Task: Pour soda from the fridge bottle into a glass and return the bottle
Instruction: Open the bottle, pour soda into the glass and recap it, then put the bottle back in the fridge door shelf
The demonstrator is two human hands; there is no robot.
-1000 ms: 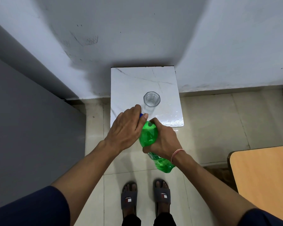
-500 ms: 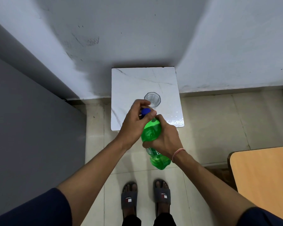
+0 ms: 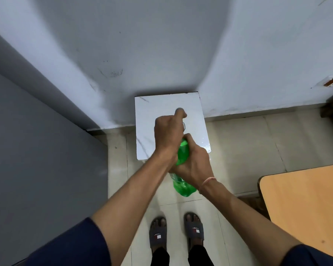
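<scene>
A green plastic soda bottle (image 3: 183,186) is held tilted above the floor, in front of a small white marble table (image 3: 148,116). My right hand (image 3: 195,167) grips the bottle round its upper body. My left hand (image 3: 168,131) is curled over the bottle's top, with one finger sticking up; the blue cap is hidden under it. The clear glass (image 3: 184,125) stands on the marble table just beyond the bottle. Only a sliver of its rim shows past my left hand.
A grey panel (image 3: 37,160) fills the left side. A wooden table corner (image 3: 306,208) juts in at the right. White walls meet behind the marble table. My feet in dark sandals (image 3: 176,233) stand on the tiled floor.
My left hand has turned over the bottle's top and now covers the blue cap and most of the glass. The bottle stays in my right hand.
</scene>
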